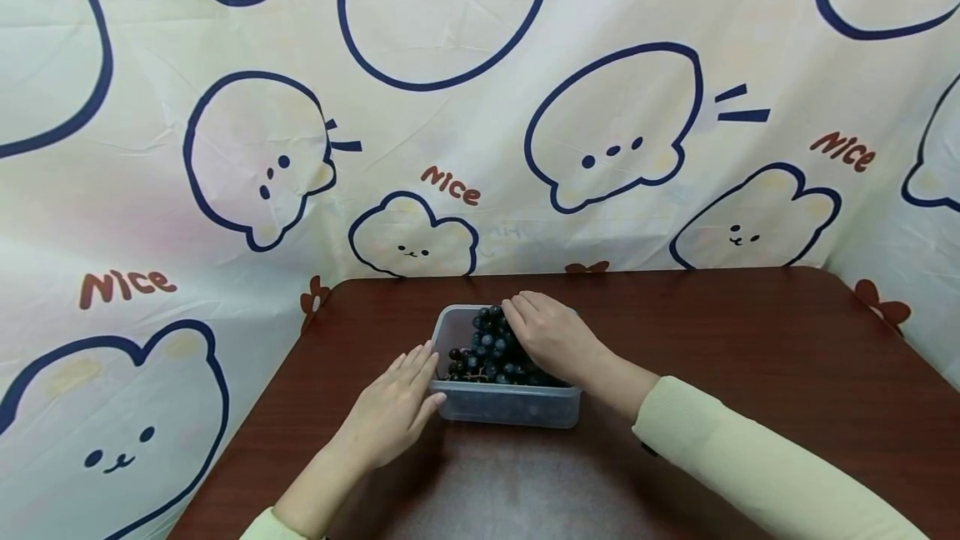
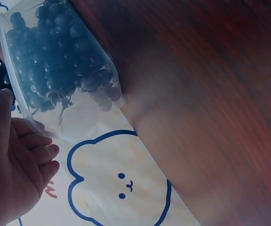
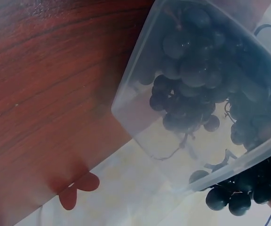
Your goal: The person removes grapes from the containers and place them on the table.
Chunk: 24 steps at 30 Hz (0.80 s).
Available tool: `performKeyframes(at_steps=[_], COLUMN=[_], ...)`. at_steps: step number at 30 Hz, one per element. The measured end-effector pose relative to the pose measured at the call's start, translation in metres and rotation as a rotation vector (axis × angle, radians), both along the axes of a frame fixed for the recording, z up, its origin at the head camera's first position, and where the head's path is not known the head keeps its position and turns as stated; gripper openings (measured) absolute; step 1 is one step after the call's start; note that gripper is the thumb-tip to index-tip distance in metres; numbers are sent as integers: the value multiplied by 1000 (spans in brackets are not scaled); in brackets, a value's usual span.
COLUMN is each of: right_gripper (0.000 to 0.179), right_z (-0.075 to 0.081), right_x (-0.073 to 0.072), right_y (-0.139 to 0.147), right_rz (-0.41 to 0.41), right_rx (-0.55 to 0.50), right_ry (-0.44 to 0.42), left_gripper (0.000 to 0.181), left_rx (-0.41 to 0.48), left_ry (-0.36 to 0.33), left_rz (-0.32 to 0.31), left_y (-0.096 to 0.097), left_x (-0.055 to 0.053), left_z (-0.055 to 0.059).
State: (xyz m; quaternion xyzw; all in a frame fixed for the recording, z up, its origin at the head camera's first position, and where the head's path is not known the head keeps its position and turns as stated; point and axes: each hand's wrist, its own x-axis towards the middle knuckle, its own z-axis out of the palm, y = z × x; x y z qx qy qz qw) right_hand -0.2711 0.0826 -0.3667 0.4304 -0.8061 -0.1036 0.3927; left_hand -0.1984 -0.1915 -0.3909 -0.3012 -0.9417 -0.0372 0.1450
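A clear plastic container [image 1: 510, 405] holding bunches of dark grapes [image 1: 491, 348] stands on the table. My left hand [image 1: 393, 407] rests at its left side, fingers extended along the wall and the thumb near the front corner. In the left wrist view, that hand [image 2: 13, 160] is beside the container's rim. My right hand [image 1: 555, 336] reaches over the container's right side, its bent fingers on a bunch of grapes; the palm hides most of the grip. Some grapes [image 3: 239, 202] show above the rim beside this hand in the right wrist view.
The brown wooden table [image 1: 750, 373] extends around the container. A pale cloth [image 1: 495, 132] printed with blue-outlined cartoon animals hangs behind the table and along its sides.
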Motion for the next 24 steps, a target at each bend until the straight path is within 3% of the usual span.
performKeyframes(at_steps=[9,19,24], right_gripper=[40,26,40], right_z=[-1,-2,-2], right_x=[0,1,0], right_y=[8,15,18], right_rz=[22,93,120], right_rx=[15,-51,-86], right_ry=[40,120,163], left_gripper=[57,56,57], left_rx=[-7,3,0], left_ry=[-17,-10,-15], left_rz=[8,-2,2], left_y=[0,0,0], left_x=[0,0,0], left_z=[1,2,2])
